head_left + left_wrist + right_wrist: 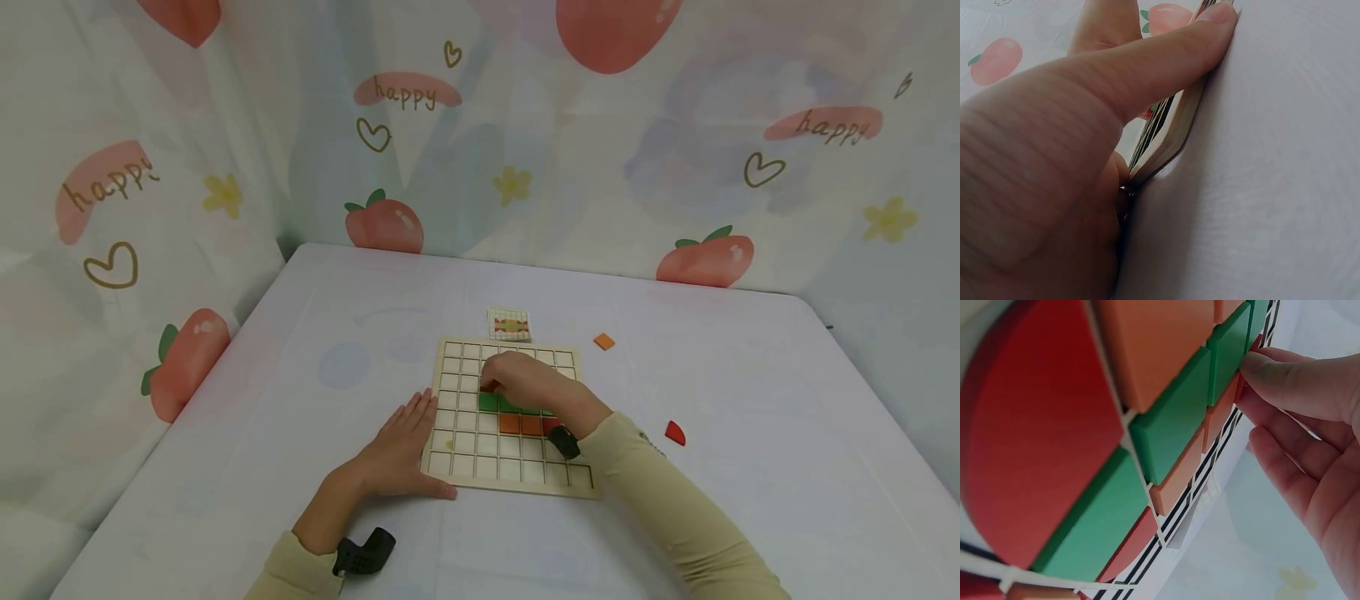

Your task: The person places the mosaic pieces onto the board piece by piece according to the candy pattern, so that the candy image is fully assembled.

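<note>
A wooden grid board (517, 487) lies on the table with colored pieces in its cells. My left hand (397, 454) rests beside it, its straight fingers at the left edge and its thumb along the near edge; the left wrist view shows that thumb (1166, 62) against the board's side. Over the upper middle cells, my right hand (528, 382) pinches a small red piece (1239, 389) at the end of a row, partly hidden by the fingertips. Green pieces (489, 402) form one row, with orange squares (509, 424) and a red piece (551, 425) in the row nearer me.
A small pattern card (509, 323) lies just beyond the board's far edge. To the right on the white table are a loose orange square (604, 341) and a red quarter-circle (676, 433). A printed curtain (585, 175) stands behind the table.
</note>
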`<action>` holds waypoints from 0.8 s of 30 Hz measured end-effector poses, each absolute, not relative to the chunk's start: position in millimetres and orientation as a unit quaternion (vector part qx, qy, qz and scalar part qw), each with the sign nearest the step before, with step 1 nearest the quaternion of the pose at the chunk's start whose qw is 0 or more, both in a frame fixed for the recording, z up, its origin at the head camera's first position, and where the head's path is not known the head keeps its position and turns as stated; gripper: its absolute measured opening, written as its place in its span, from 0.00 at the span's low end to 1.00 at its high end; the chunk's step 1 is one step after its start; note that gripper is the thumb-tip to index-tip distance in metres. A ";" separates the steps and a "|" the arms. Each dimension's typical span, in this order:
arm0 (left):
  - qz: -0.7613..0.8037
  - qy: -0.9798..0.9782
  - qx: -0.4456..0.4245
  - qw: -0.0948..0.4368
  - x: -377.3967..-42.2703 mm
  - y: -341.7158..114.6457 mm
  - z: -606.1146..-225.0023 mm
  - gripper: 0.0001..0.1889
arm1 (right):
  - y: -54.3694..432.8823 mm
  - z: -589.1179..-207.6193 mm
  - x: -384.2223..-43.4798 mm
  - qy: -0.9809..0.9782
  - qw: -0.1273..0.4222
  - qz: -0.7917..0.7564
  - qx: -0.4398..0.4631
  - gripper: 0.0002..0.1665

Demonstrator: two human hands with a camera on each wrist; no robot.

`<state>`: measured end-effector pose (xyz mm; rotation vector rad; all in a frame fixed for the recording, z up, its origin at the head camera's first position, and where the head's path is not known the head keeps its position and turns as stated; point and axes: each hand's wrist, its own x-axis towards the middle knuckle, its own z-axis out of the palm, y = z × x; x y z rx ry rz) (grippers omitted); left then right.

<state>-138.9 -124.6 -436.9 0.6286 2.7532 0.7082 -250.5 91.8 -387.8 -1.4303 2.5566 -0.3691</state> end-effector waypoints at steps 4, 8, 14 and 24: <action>0.241 0.940 0.214 0.116 -138.8 -124.3 -436.4 0.65 | 92.4 -388.7 -251.3 0.863 0.092 -0.125 -0.480 0.13; 0.244 0.939 0.215 0.115 -138.4 -123.9 -435.0 0.65 | 92.8 -388.6 -252.4 0.863 0.087 -0.130 -0.480 0.13; 0.242 0.939 0.215 0.114 -137.8 -123.7 -433.1 0.64 | 92.6 -387.5 -253.0 0.865 0.088 -0.133 -0.475 0.13; 0.242 0.940 0.211 0.115 -137.9 -123.5 -435.1 0.64 | 93.5 -387.2 -252.3 0.866 0.087 -0.137 -0.474 0.11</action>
